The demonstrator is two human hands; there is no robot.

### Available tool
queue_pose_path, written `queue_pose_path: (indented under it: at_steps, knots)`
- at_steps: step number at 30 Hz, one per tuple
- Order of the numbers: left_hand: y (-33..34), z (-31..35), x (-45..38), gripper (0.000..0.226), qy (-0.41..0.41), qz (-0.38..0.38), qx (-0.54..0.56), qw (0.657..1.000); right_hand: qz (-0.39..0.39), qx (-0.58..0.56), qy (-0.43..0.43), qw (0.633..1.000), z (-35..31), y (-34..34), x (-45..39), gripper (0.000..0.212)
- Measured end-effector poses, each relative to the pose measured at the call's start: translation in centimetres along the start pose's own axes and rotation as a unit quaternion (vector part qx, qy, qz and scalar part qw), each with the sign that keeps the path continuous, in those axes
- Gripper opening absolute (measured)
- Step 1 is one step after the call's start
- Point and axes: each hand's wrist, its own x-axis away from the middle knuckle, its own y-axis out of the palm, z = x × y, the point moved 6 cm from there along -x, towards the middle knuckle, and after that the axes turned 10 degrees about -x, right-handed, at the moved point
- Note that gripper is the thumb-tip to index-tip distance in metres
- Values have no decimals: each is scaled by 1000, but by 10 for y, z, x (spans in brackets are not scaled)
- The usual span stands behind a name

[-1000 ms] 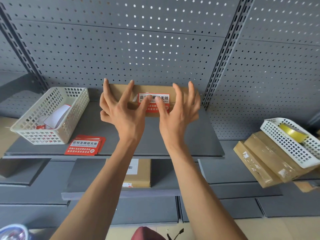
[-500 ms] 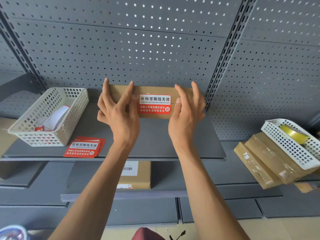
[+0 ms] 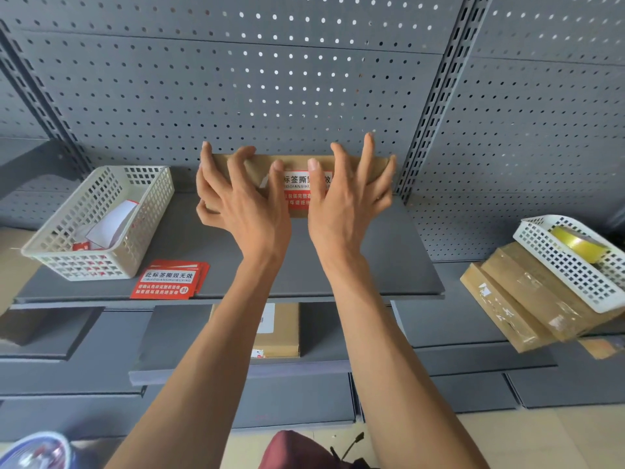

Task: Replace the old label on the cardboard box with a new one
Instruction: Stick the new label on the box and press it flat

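Cardboard box (image 3: 297,164) at the shelf's (image 3: 389,265) back edge: spread left hand (image 3: 236,204) and right hand (image 3: 348,204) press its new label (image 3: 304,187), smoothing next.

A flat brown cardboard box (image 3: 297,164) stands on the grey shelf against the pegboard. Its front face carries a red-and-white label (image 3: 302,191) with Chinese print, partly hidden

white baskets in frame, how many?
2. One white basket sits at the left end of the shelf holding paper scraps; the other rests on stacked boxes at far right.
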Motion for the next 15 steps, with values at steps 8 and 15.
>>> queue_pose_path:
  at_steps: [8,15]
  knots:
    - [-3,-3,1,27,-2,11,30,999,-10,-3,-1,1000,11,-7,1,40]
    - [2,6,3,55,39,11,-64,997,-31,11,23,999,-2,0,0,67]
